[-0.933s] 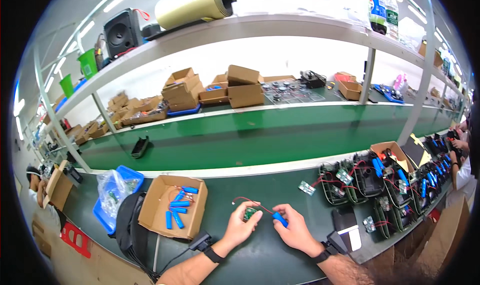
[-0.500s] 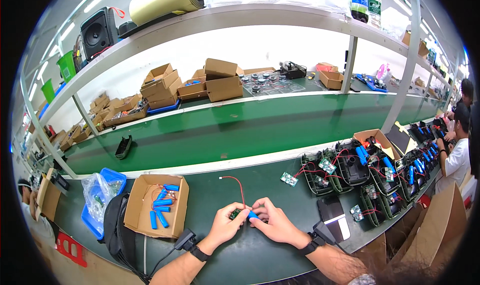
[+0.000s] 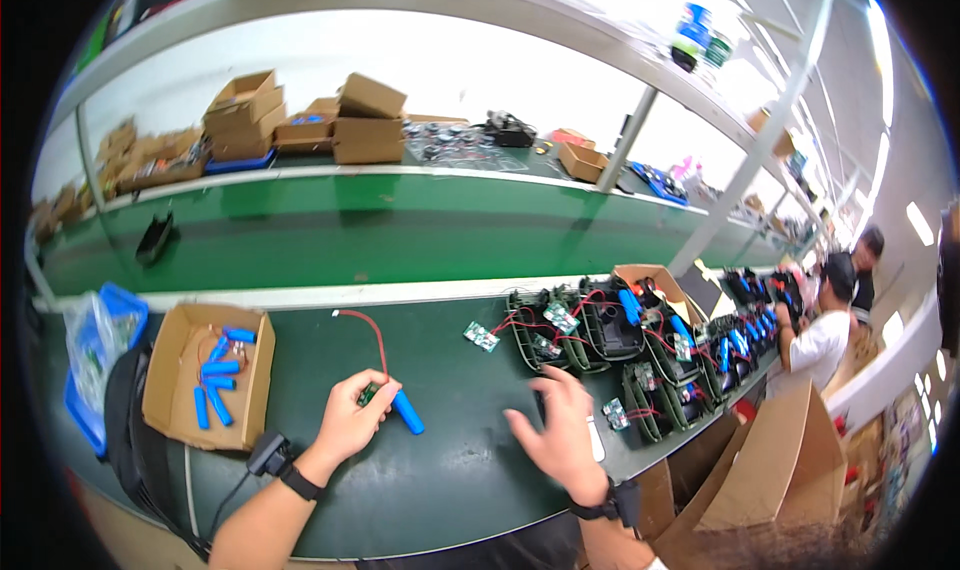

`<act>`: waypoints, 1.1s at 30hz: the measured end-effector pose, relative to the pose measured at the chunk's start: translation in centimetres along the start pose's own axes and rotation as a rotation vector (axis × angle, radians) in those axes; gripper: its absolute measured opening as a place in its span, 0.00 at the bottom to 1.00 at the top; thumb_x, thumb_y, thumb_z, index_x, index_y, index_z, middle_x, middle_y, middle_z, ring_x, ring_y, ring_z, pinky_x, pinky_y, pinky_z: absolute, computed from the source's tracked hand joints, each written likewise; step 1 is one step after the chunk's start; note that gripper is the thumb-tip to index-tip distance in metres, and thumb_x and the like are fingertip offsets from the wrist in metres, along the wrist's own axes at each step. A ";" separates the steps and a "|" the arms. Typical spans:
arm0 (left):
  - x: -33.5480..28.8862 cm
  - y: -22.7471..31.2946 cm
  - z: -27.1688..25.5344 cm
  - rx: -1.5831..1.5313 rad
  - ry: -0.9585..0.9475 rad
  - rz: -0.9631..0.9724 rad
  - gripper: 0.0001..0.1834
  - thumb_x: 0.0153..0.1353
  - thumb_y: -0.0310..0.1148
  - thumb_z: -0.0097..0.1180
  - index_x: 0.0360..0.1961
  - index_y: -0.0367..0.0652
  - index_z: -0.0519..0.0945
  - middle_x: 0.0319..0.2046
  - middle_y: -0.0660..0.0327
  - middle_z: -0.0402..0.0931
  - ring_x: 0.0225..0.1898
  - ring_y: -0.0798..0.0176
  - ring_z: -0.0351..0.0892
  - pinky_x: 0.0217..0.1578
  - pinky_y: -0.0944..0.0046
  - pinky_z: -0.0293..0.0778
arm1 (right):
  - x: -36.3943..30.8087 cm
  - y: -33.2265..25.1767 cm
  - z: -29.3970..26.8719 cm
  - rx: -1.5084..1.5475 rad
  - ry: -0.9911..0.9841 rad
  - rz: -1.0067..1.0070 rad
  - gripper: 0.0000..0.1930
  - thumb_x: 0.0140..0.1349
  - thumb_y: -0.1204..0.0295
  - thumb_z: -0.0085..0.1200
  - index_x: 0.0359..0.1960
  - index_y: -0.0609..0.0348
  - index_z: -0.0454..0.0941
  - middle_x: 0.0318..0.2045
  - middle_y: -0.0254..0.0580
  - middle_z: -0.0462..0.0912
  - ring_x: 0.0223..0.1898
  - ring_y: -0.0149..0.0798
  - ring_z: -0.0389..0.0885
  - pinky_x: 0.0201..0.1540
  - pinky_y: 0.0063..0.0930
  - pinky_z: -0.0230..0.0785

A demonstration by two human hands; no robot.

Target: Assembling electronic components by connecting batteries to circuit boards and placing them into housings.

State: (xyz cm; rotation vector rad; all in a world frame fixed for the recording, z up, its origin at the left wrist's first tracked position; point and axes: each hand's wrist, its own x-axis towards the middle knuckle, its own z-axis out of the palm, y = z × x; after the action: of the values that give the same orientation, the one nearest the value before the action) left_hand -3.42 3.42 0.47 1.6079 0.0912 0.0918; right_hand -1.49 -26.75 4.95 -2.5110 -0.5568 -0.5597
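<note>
My left hand (image 3: 350,422) pinches a small green circuit board (image 3: 367,394), mostly hidden by the fingers. A blue cylindrical battery (image 3: 407,414) juts out to the right of its thumb. From the same spot a red wire (image 3: 378,338) rises and curves left to a small white connector. My right hand (image 3: 560,435), fingers spread and holding nothing, hovers over the bench at the right. Beneath it a phone (image 3: 597,440) is partly covered. Past its fingertips lie dark green housings (image 3: 612,332) with wired boards.
At the left stands a cardboard box (image 3: 160,390) of blue batteries, beside a black bag (image 3: 128,420) and a blue tray (image 3: 85,410). A green conveyor belt (image 3: 330,240) runs behind the bench, with one dark shell (image 3: 154,238) on it. A co-worker (image 3: 815,335) sits far right.
My right hand has let go of the blue battery and moved right, opening. The left hand keeps hold of the board. The whole view has turned to the right.
</note>
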 end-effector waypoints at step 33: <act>0.1 0.2 -0.1 0.007 -0.011 -0.010 0.10 0.71 0.35 0.61 0.40 0.39 0.84 0.26 0.69 0.79 0.25 0.79 0.73 0.26 0.73 0.70 | -8.5 7.8 -3.1 0.199 0.099 0.199 0.17 0.56 0.73 0.60 0.49 0.62 0.81 0.57 0.54 0.79 0.57 0.52 0.78 0.59 0.40 0.69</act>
State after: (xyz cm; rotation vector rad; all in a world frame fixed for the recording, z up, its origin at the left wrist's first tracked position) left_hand -3.35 3.54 0.65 1.6143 0.0914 0.0745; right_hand -5.68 -36.94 0.32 -2.3033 -0.3051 -0.5220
